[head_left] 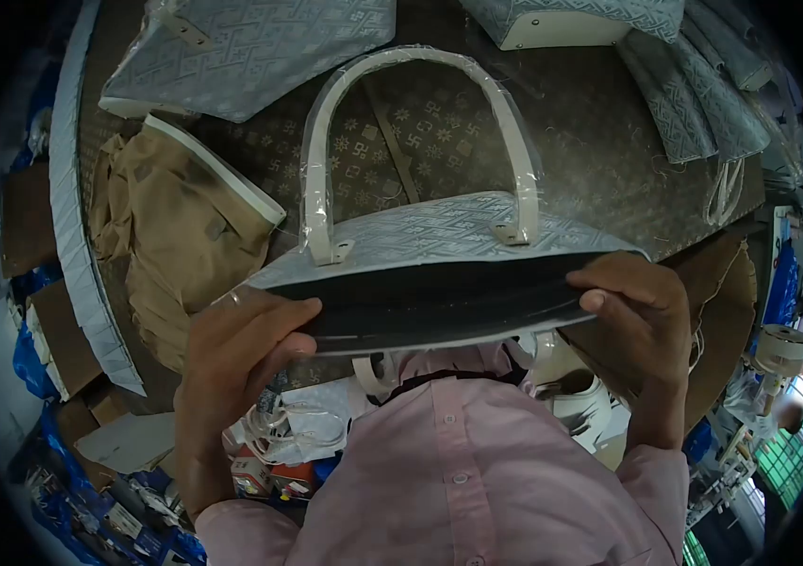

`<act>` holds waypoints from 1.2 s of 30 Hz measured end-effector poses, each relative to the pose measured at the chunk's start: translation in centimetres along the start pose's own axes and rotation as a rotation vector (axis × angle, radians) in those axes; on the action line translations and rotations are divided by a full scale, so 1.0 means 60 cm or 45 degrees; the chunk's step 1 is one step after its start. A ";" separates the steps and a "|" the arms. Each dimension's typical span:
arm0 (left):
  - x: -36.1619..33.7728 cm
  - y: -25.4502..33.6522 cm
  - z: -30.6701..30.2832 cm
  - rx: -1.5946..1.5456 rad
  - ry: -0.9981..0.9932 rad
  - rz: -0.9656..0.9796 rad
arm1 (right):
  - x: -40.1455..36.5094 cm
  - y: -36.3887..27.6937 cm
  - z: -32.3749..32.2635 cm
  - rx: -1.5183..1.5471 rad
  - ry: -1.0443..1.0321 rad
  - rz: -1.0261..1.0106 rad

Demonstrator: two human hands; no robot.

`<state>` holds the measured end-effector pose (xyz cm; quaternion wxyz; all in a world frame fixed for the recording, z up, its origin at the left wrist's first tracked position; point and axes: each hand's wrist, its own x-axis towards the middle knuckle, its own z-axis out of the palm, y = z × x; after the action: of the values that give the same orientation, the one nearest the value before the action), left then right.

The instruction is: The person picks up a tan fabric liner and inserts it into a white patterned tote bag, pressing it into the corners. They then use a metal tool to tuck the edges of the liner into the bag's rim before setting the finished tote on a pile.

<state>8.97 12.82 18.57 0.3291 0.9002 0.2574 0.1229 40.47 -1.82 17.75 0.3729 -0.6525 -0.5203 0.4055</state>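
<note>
A handbag (pixel 420 226) in pale blue-grey patterned material is right in front of my body, its mouth spread wide toward me. Inside, a black lining (pixel 448 297) shows. One white handle (pixel 314 174), wrapped in clear plastic, arches up on the far side; part of another white handle hangs below the near rim. My left hand (pixel 241 344) pinches the left end of the opening between thumb and fingers. At the right end, my right hand (pixel 642 307) grips the rim the same way. The bag's lower body is mostly hidden.
A tan cloth lining piece (pixel 170 217) lies left on the brown patterned table (pixel 571 123). Similar bags (pixel 269 57) (pixel 571 24) rest at the back, with folded patterned panels (pixel 694 104) at right. Cardboard boxes (pixel 24 222) stand left; a sewing machine (pixel 769 363) is far right.
</note>
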 end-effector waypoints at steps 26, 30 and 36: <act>-0.016 -0.015 0.021 -0.365 -0.718 -0.730 | 0.014 -0.009 0.025 -0.343 -0.388 0.484; -0.011 -0.013 0.020 -0.407 -0.632 -0.606 | 0.008 0.009 0.028 -0.280 -0.359 0.265; -0.010 -0.018 0.028 -0.493 -0.648 -0.557 | 0.008 0.012 0.008 -0.414 -0.493 0.212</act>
<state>8.71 12.31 16.57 0.5646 0.7470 0.3255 -0.1314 40.36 -1.47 16.87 0.1220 -0.6547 -0.5850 0.4629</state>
